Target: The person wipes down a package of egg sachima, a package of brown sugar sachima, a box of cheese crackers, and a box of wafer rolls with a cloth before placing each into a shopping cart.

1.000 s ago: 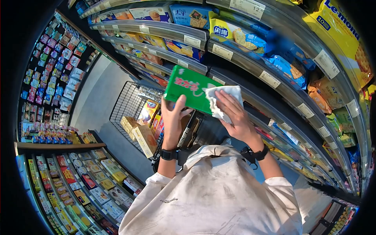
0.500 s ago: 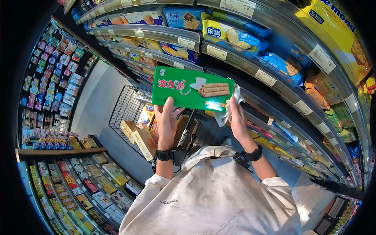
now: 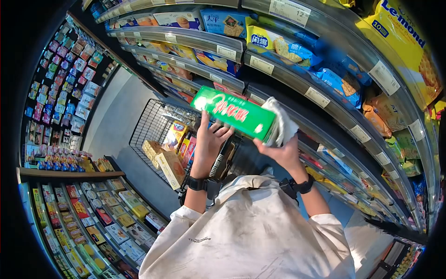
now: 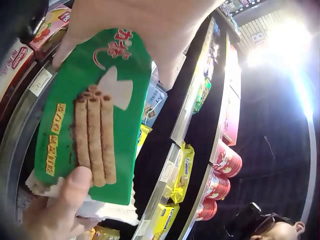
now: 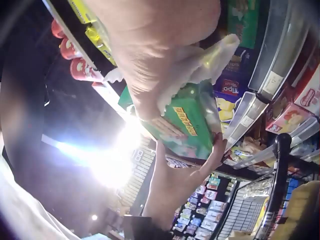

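A green box (image 3: 234, 114) is held between both hands, tilted, with a narrower face toward the head view; its front with wafer rolls (image 4: 95, 135) shows in the left wrist view. The left hand (image 3: 209, 144) grips the box's left end, thumb on the near side. At the right end, the right hand (image 3: 283, 151) pinches the box through a white cloth (image 3: 281, 123), thumb on the near edge. In the right wrist view, the cloth (image 5: 225, 55) drapes by the right hand (image 5: 155, 55), and the left hand (image 5: 180, 185) spans the box's far end.
Shelves of packaged snacks (image 3: 283, 46) curve across the front and right. A wire shopping cart (image 3: 139, 132) with boxes and packets stands front left, beyond the left forearm. Another shelf unit (image 3: 74, 173) is at the left, and a hanging display (image 3: 65, 79) lies farther off.
The box has turned from its wafer-picture front to a narrower face, and its right end has dipped. The right hand's cloth has moved from the front face to the right end.
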The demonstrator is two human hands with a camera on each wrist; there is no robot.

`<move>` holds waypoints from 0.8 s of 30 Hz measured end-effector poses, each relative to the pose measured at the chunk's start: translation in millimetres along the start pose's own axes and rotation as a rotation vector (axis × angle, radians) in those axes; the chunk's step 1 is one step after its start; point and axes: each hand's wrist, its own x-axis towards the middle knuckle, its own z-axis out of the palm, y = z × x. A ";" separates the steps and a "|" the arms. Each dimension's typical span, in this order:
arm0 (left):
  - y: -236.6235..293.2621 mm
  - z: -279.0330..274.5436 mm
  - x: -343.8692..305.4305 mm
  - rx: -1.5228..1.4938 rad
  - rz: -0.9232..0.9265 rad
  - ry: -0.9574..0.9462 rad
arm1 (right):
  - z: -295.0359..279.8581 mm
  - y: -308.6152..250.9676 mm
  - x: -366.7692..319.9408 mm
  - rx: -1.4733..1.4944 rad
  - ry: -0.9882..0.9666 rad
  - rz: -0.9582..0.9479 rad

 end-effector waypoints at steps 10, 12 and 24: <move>-4.2 9.8 -14.3 -0.073 0.042 -0.125 | 18.6 -0.1 -9.0 0.259 -0.382 0.003; -14.7 -0.4 -9.1 0.104 0.121 -0.150 | 13.7 -3.3 -8.9 0.255 -0.442 0.158; -7.8 18.3 -11.9 0.339 0.410 -0.186 | 20.5 -12.8 -12.0 0.251 -0.485 0.431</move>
